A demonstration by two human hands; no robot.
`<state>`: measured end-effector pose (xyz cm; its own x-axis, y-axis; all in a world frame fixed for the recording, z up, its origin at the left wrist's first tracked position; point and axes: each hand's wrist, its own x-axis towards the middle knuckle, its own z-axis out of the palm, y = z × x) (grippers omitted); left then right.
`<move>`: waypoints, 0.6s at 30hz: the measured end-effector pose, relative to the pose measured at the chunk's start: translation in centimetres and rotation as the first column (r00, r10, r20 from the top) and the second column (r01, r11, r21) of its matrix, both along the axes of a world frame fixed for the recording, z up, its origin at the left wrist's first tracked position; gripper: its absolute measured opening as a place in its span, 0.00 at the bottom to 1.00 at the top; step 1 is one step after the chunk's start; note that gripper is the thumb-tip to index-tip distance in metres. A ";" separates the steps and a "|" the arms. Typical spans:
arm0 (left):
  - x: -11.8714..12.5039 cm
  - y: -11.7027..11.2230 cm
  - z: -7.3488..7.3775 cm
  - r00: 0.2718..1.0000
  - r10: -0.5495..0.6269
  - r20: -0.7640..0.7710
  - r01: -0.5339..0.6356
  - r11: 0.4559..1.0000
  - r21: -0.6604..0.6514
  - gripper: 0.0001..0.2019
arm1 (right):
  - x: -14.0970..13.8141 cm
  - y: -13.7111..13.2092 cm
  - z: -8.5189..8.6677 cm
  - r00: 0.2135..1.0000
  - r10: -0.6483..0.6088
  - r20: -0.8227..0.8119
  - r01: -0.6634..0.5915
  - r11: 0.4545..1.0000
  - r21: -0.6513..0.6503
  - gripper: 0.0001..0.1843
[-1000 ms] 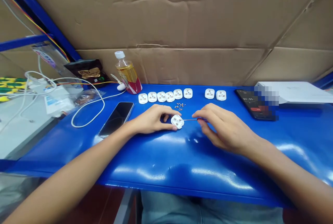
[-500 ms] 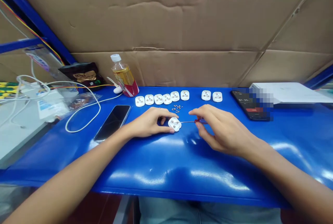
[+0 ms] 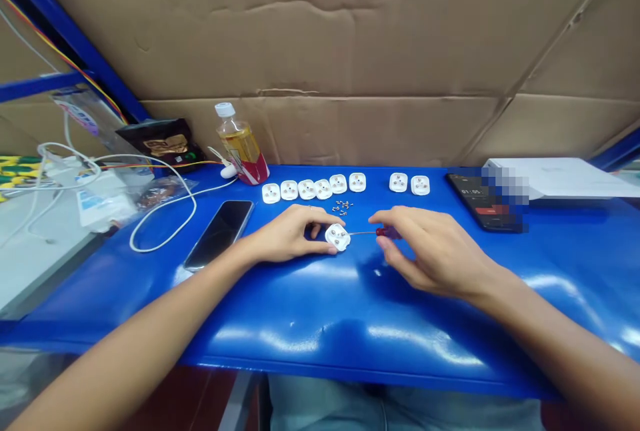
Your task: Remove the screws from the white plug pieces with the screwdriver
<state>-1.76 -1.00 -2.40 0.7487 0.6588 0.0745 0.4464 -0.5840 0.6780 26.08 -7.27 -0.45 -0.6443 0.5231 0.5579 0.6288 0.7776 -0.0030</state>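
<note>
My left hand [image 3: 287, 234] rests on the blue table [image 3: 320, 311] with its fingers closed round a small white plug part [image 3: 337, 237], holding it tilted. My right hand [image 3: 433, 251] pinches a small screwdriver with a red handle [image 3: 386, 233]; its thin metal shaft runs left and its tip meets the white part. A little pile of tiny screws [image 3: 342, 206] lies just beyond the held part. Farther back, a row of several white plug parts [image 3: 315, 187] lies flat, with two more [image 3: 409, 183] to the right.
A dark phone [image 3: 219, 233] lies left of my left hand, near a white cable loop [image 3: 165, 214]. A bottle of yellow drink [image 3: 241, 146] stands at the back. A second phone [image 3: 483, 209] and a white box [image 3: 560, 177] lie at the right. Cardboard walls the back.
Both hands keep their grips and stay almost in place. The right hand's fingers have shifted a little on the screwdriver handle. The view moved slightly.
</note>
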 end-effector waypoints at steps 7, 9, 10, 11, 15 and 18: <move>-0.1 0.0 0.0 1.000 -0.021 0.010 0.021 1.000 0.011 0.25 | -0.2 0.1 0.0 0.998 0.065 -0.019 -0.065 0.998 0.016 0.11; -0.1 0.0 0.0 1.000 -0.021 0.015 0.021 1.000 0.011 0.25 | -0.2 0.1 0.0 0.998 0.053 -0.016 -0.053 0.998 0.017 0.10; -0.1 0.0 0.0 1.000 -0.019 0.015 0.019 1.000 0.009 0.25 | -0.2 0.1 0.0 0.999 0.038 -0.011 -0.037 0.999 0.026 0.09; -0.1 0.0 0.0 1.000 -0.018 0.013 0.018 1.000 0.006 0.25 | -0.2 0.1 -0.1 1.000 0.025 -0.007 -0.025 0.999 0.040 0.09; -0.1 0.0 0.1 1.000 -0.016 0.006 0.016 1.000 0.011 0.25 | -0.2 0.2 -0.1 0.998 0.064 -0.015 -0.063 0.998 0.029 0.07; -0.1 0.0 0.1 1.000 -0.018 0.003 0.018 1.000 0.015 0.25 | -0.2 0.2 0.0 0.995 0.092 -0.024 -0.092 0.996 -0.017 0.09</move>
